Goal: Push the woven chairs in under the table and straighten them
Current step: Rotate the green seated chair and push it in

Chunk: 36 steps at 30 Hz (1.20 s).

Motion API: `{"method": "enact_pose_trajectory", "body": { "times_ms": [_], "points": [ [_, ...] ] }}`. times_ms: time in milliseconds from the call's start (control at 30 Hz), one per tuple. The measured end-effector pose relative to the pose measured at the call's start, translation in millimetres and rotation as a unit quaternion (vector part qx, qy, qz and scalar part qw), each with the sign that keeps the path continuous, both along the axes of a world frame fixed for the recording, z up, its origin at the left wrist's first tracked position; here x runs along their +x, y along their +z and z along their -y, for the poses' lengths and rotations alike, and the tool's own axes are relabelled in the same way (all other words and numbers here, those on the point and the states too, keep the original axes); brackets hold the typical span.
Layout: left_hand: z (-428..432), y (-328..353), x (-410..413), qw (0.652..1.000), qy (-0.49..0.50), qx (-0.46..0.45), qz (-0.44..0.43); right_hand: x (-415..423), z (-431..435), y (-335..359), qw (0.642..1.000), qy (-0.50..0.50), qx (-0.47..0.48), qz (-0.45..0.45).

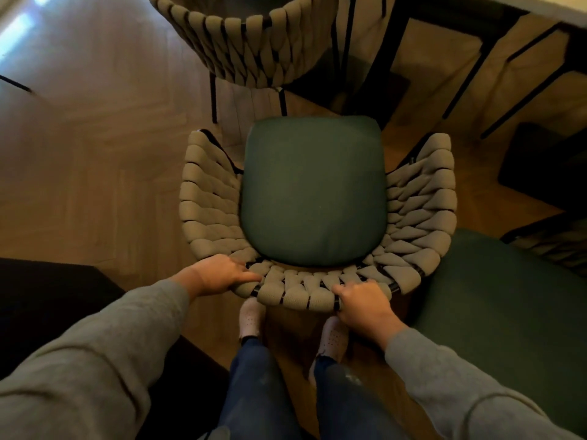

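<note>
A woven chair (206, 198) with a thick beige rope backrest and a dark green seat cushion (314, 192) stands right below me, seen from above. My left hand (219, 274) grips the top rim of its backrest on the left side. My right hand (362, 301) grips the same rim on the right. A second woven chair (254, 49) stands at the top of the view, its curved back towards me. The table edge (559, 3) shows as a pale strip at the top right corner, with a glass-like panel and dark legs below it.
A green cushion of another seat (495, 300) lies close on the right. A dark piece of furniture (47, 300) fills the lower left. Black chair legs (524, 81) cross the wooden floor at the upper right. My feet stand just behind the chair.
</note>
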State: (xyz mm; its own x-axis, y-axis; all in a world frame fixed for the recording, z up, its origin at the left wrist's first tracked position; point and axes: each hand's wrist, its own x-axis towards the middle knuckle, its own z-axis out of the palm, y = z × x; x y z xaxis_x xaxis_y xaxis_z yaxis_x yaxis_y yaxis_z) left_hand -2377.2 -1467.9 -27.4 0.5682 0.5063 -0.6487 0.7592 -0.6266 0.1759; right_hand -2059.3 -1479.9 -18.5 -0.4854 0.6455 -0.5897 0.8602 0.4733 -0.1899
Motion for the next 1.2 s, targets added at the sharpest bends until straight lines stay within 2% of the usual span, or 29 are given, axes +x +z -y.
{"method": "enact_pose_trajectory", "body": {
  "times_ms": [233,500,967,1200],
  "points": [
    [-74,2,-5,0.997,-0.081,0.013,-0.008,-14,-28,5,0.997,-0.077,0.004,0.018],
    [-111,2,-12,0.993,-0.117,-0.005,0.013,-24,-53,12,0.995,-0.093,-0.002,0.032],
    [-111,0,-7,0.996,-0.09,-0.001,-0.018,-24,-58,12,0.995,-0.088,-0.018,0.033],
    [-84,0,-24,0.994,-0.109,-0.013,-0.022,-44,-20,16,0.993,-0.101,-0.034,0.044]
  ]
}}
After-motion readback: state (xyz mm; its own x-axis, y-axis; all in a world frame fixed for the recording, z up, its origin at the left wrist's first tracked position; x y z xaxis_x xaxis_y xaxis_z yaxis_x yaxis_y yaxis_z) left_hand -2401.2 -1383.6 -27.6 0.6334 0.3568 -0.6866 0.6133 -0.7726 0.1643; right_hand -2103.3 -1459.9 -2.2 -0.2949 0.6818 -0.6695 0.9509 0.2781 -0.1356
